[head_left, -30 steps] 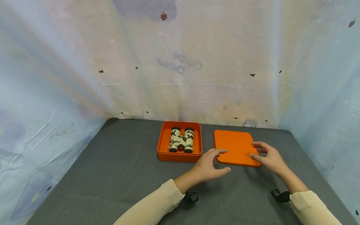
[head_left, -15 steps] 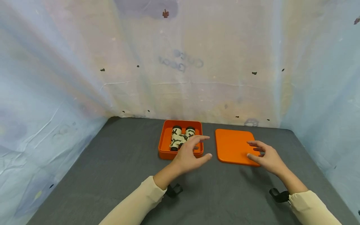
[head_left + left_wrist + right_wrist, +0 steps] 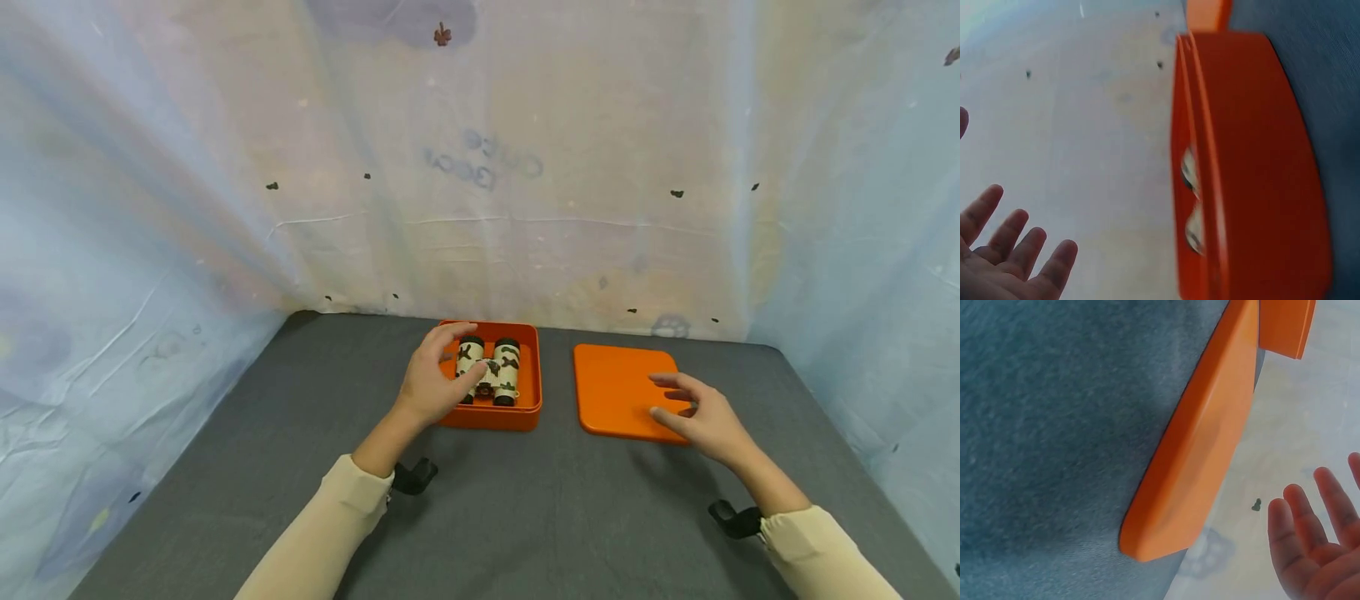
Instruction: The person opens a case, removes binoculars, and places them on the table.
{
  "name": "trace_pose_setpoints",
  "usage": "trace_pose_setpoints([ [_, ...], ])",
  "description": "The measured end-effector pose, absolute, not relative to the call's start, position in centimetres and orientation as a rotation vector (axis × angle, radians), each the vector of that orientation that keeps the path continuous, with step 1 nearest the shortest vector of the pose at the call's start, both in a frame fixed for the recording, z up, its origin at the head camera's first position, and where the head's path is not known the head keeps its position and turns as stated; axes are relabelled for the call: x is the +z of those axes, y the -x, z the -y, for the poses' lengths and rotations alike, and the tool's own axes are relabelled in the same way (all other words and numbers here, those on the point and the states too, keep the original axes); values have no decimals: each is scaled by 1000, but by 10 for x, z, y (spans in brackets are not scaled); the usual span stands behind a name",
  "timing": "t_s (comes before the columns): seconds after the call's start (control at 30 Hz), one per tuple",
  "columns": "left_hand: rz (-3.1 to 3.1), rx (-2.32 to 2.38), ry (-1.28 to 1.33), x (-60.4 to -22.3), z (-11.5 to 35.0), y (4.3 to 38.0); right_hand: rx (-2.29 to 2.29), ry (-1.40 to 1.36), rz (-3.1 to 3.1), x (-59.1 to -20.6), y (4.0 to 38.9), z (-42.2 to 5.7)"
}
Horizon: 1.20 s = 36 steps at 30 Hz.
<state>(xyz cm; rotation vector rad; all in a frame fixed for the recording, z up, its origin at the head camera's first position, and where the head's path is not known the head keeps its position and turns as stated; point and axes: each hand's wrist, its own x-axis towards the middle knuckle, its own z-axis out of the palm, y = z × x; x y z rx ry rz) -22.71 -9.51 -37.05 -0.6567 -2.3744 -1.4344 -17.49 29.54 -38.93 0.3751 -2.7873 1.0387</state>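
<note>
1. Lying in the upper centre of the head view, the camouflage-patterned binoculars (image 3: 495, 378) sit inside the lidless red-orange box (image 3: 491, 419), their two barrels side by side and running up and down the frame.
2. Nearer to them is the left hand (image 3: 427, 383), which hangs at the box's left side. Its thumb slants across the binoculars in the head view, so they lie to the right of the fingers.
3. Those fingers are spread apart, thumb wide of them, with nothing between. The left wrist view puts them at lower left, clear of the box wall, so the overlap is one of sightline only.
4. Right of centre, the flat orange lid (image 3: 622, 387) lies on the dark grey cloth (image 3: 525, 517), apart from the box.
5. At the lid's right edge hovers the right hand (image 3: 708, 425), fingers loosely bent, thumb apart, holding nothing. The right wrist view shows its fingers at lower right, off the lid.
6. Pale sleeves (image 3: 318, 525) enter from the bottom, with black straps at both wrists; a faintly printed sheet (image 3: 570, 125) fills the upper frame.
</note>
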Motion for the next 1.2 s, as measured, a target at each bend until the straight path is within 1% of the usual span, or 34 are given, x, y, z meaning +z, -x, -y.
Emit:
trace_pose_setpoints([
  [0.33, 2484, -1581, 384, -403, 136, 255, 1058, -392, 2794, -383, 176, -285],
  [0.7, 2607, -1702, 149, -430, 155, 273, 1029, -433, 2757, -375, 182, -269],
  [0.87, 2627, -1734, 106, -435, 157, 275, 1027, -455, 2752, -370, 186, -262],
  [1.2, 2629, -1784, 115, -441, 155, 276, 1090, -515, 2721, -363, 197, -245],
])
